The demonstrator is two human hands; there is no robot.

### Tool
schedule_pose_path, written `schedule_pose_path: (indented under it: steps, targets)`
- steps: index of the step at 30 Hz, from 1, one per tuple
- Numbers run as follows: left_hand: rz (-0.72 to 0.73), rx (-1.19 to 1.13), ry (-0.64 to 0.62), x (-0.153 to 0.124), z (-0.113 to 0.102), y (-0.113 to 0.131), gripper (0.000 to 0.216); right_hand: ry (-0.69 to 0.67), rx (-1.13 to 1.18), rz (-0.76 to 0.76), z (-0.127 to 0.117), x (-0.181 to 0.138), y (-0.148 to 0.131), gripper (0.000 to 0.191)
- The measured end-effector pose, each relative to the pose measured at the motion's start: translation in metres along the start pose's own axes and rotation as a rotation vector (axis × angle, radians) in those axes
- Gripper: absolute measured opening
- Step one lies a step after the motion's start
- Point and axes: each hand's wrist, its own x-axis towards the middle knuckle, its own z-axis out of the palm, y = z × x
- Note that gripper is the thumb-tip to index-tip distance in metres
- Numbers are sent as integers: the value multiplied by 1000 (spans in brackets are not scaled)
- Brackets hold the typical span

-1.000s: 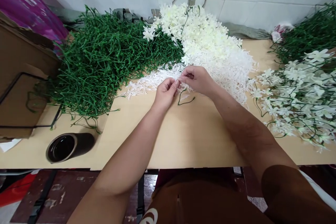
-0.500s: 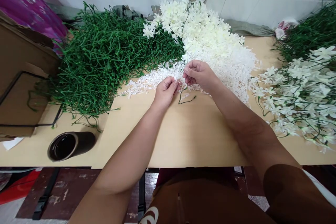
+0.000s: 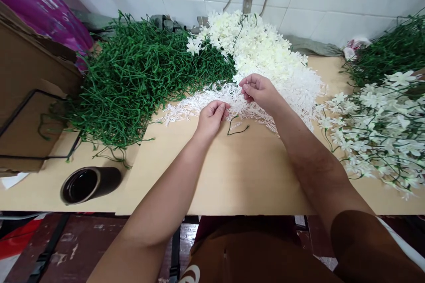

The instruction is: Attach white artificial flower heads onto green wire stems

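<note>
My left hand (image 3: 211, 117) rests on the table at the near edge of a spread of thin white plastic sprigs (image 3: 199, 102), its fingers curled in a pinch; what it holds is too small to name. My right hand (image 3: 259, 90) hovers over the same white sprigs a little farther back, fingers curled and pinched together on something I cannot make out. A single green stem (image 3: 236, 130) lies on the table just below the two hands. Behind them is a heap of cream artificial flowers (image 3: 255, 44).
A big pile of green plastic stems (image 3: 133, 75) fills the left back. Finished flower sprays (image 3: 381, 128) lie at the right, more green stems (image 3: 392, 48) behind them. A dark cup (image 3: 88, 184) lies on its side at the front left, beside a cardboard box (image 3: 29, 97). The table (image 3: 239, 177) is tan.
The two hands have drawn apart: my right hand moved up and right over the white sprigs, my left hand stayed low near the green stem.
</note>
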Motion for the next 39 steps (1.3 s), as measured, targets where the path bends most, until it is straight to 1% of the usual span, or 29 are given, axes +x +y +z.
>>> schedule_pose_path:
  steps: [3,5,6,8,10,12,13,15,18,20,22,24,26,28,30,34,37,39]
  targets:
    - [43,59,-39,0,-2,-5,16,46,21,-2,-15,15,-6,11]
    - [57,93,-63,1,-3,-8,15,128,-48,-7,-21,28,-10,11]
    - [60,109,-72,1,-4,-8,16,177,-139,-10,-22,35,-11,12]
    - [60,139,-81,2,-4,-9,16,235,-421,-18,-15,46,-12,11]
    - [63,166,-84,2,-5,-8,16,222,-755,-26,-2,53,-9,18]
    - [72,189,-90,2,-5,-8,15,196,-1029,-25,11,57,-4,26]
    - [74,197,-92,2,-6,-8,14,195,-1118,-22,16,58,-1,27]
    - [71,211,-97,2,-6,-9,14,214,-1194,-27,19,59,1,25]
    - [78,245,-99,2,-7,-9,16,251,-1115,-56,11,56,-2,19]
    - [98,272,-101,2,-6,-9,17,258,-994,-61,3,49,-7,16]
    - [112,276,-94,2,-5,-9,15,227,-838,-63,0,35,-12,13]
    - [111,225,-84,1,-3,-9,10,136,-671,-66,2,17,-14,15]
    - [90,115,-88,0,-1,-7,7,1,-530,-73,10,-1,-12,18]
    - [49,-7,-108,-2,2,-6,14,-102,-416,-92,18,-14,-7,13]
    - [12,-84,-125,-4,4,-3,24,-134,-332,-89,24,-21,-2,9]
    - [-34,-85,-135,-7,6,3,32,-152,-251,-65,24,-29,4,12]
    - [-69,-71,-108,-7,6,5,32,-128,-311,-80,17,-41,-2,11]
    - [-72,-71,-86,-6,6,5,29,-106,-368,-127,10,-52,-11,7]
